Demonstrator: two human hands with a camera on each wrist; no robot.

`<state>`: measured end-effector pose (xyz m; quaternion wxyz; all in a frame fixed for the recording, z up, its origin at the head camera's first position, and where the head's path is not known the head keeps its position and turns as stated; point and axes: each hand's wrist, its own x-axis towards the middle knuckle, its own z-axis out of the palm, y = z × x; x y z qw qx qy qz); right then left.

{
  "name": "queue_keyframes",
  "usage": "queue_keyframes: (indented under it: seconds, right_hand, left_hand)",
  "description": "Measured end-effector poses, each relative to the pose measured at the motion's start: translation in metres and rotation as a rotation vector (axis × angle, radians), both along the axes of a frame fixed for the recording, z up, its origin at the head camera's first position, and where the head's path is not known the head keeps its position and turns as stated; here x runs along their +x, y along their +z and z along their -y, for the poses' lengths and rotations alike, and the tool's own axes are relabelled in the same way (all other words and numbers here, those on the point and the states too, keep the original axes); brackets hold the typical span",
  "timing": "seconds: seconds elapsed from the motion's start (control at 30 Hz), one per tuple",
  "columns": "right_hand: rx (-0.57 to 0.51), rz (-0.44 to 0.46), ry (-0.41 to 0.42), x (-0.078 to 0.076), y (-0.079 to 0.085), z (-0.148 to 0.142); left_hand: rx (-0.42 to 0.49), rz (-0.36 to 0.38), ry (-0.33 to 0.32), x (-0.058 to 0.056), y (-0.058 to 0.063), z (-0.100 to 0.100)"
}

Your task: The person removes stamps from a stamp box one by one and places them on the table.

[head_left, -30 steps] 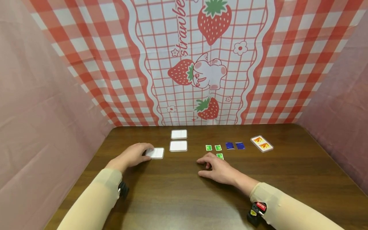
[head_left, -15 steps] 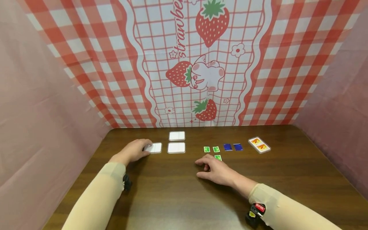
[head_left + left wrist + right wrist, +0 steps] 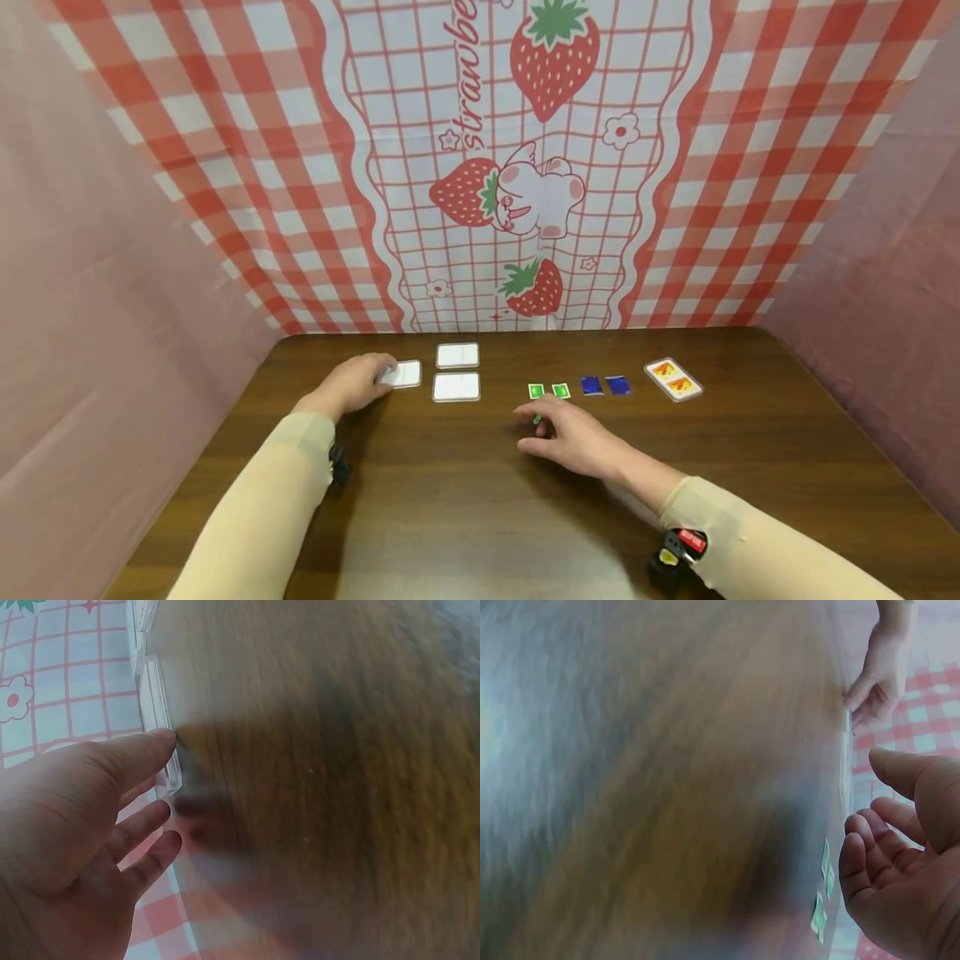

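My left hand (image 3: 348, 385) pinches a white, clear-edged card (image 3: 406, 374) between thumb and fingers at its left end; the left wrist view shows the thumb (image 3: 154, 750) on the card's near edge. Right of it lie two more white cards, a back one (image 3: 457, 356) and a front one (image 3: 456, 387). With loosely bent fingers and nothing held, my right hand (image 3: 573, 437) hovers just in front of small green squares (image 3: 536, 391). It hides most of one green square, a bit of which shows between its fingers. In the right wrist view the green squares (image 3: 819, 915) lie beyond the fingers.
Two small blue squares (image 3: 604, 386) lie right of the green ones. Farther right is a clear-edged card with two orange pictures (image 3: 673, 380), set at a slant. A checked strawberry cloth (image 3: 525, 192) hangs behind the brown table (image 3: 450, 500).
My left hand has slid the white card toward the table's back edge, beside the other two. My right hand has shifted slightly forward, covering more of the nearest green square.
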<state>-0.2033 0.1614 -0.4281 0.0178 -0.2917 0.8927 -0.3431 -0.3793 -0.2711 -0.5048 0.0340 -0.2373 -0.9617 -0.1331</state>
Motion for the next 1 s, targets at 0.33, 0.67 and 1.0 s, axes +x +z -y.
queue_keyframes:
  seconds: [0.33,0.67,1.0]
  right_hand:
    - [-0.005,-0.001,-0.062,-0.006,0.008,-0.034]
    - [-0.005,-0.075,-0.161,-0.013,0.011,-0.067]
    - [0.044,-0.090,-0.251,-0.018,0.011,-0.100]
  left_hand:
    - [-0.019,0.004,0.049,-0.003,0.004,-0.008]
    - [-0.015,-0.034,0.077,-0.016,-0.005,-0.008]
    - [-0.019,-0.037,0.107,0.023,0.043,-0.032]
